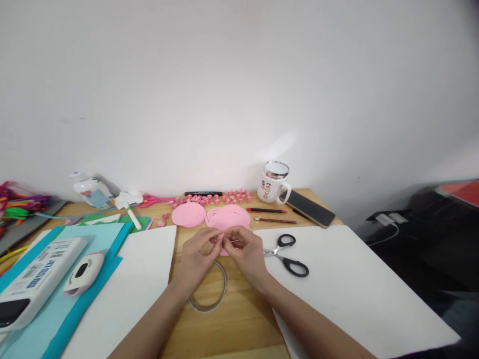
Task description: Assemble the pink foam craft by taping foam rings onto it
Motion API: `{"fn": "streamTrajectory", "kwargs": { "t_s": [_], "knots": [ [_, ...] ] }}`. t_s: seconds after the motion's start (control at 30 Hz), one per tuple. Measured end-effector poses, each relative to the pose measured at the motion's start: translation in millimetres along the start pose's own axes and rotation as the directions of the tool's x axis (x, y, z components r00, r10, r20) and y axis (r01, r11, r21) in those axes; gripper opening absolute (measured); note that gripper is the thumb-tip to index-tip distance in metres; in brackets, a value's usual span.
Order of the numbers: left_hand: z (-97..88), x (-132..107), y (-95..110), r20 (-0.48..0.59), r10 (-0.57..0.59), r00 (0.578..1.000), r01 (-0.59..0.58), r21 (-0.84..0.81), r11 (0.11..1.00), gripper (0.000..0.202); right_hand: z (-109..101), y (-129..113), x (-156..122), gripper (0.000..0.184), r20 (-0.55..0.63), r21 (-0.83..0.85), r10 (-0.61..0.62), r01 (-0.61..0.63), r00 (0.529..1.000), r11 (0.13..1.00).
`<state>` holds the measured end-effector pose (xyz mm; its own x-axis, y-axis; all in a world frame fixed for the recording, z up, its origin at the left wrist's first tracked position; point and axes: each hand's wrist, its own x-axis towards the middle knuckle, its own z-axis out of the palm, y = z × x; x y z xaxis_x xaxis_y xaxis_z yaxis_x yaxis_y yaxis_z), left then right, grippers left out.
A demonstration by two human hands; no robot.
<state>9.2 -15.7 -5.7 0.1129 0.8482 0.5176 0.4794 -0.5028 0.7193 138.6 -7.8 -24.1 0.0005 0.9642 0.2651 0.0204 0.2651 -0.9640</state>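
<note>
Fingertips together, my left hand (200,254) and my right hand (245,249) both pinch a small pink paper piece (220,236) over the middle of the table. Its exact shape is mostly hidden by the fingers. Just beyond them lie pink paper circles (188,214) and a second overlapping pile of pink circles (232,215). Many small rolled pink paper buds (202,199) are heaped along the wall. A ring-shaped roll of tape (205,308) lies below my left hand. Right of my right hand rest black-handled scissors (287,255), blades partly hidden.
White sheets (337,289) cover the table's right side. A mug (273,184), a phone (309,208) and pencils (275,220) stand or lie at the back right. On the left are blue paper (101,244), a white box (41,279), a glue bottle (90,189) and a marker (132,217).
</note>
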Motion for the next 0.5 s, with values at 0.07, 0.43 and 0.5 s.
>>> {"fn": "streamTrajectory", "kwargs": {
  "t_s": [0.07,0.43,0.5],
  "knots": [
    [1.4,-2.0,-0.4,0.008,-0.005,1.0,0.004,0.025,1.0,0.018,0.0,-1.5,0.6,0.008,-0.001,0.053,0.054,-0.054,0.999,0.997],
    [6.4,-0.6,3.0,0.009,-0.272,0.962,0.269,-0.178,0.946,0.031,3.2,-4.3,-4.5,0.011,-0.014,0.001,0.087,-0.087,0.996,0.996],
    [6.9,-0.9,1.9,0.028,-0.272,0.962,0.272,-0.211,0.939,0.032,1.6,-3.6,-2.1,0.013,-0.015,0.075,0.134,-0.132,0.991,0.988]
  ]
}}
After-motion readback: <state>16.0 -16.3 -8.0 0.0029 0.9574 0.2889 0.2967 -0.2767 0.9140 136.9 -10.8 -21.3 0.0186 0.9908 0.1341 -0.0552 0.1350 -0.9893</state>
